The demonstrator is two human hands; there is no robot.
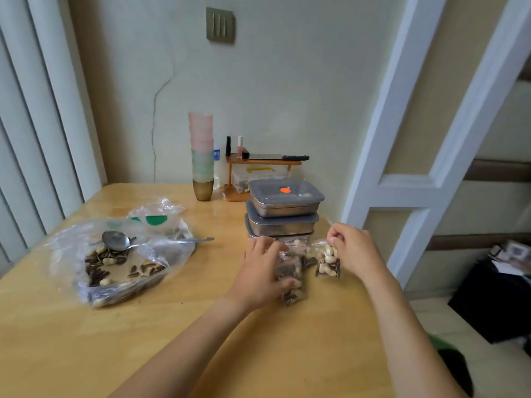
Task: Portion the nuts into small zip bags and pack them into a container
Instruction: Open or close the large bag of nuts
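Both arms reached in from the bottom. Left hand (263, 271) had its fingers curled over a filled zip bag (291, 278) on the surface (201, 326); right hand (352, 248) pinched another bag (327, 261) by its top, center-right.

Stood at the far edge of the wooden table (86, 340): a tall stack of cups (201, 156), pink above, green below, in a brownish bottom cup. Just right of it, a small wooden shelf (263, 162) against the wall, bearing a black bottle (228, 145), a pink nail-polish bottle (240, 147) and a dark remote (296, 158). Mounted high on the wall, a switch plate (220, 25). At left, vertical blinds (34, 124).
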